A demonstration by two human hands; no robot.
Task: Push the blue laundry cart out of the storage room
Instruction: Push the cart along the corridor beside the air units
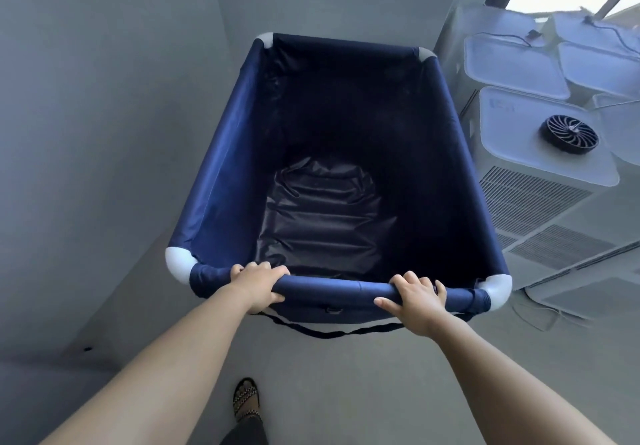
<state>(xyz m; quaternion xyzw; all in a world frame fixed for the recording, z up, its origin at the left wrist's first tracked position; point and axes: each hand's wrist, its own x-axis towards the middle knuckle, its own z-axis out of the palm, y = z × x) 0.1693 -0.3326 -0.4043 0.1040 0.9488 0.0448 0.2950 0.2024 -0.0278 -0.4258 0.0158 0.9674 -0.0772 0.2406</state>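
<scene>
I have both hands — left hand, right hand — wrapped on the near rail; the blue laundry cart runs lengthwise toward 12 o'clock.

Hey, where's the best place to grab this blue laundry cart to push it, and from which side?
Grip the near top rail of the blue laundry cart, coming from the short end nearest the person, one hand towards each white corner. It is a round, fabric-wrapped bar that fingers can curl over, as the left hand and right hand do now. The side walls are slack fabric.

Left hand and right hand grip the blue laundry cart's near rail.
</scene>
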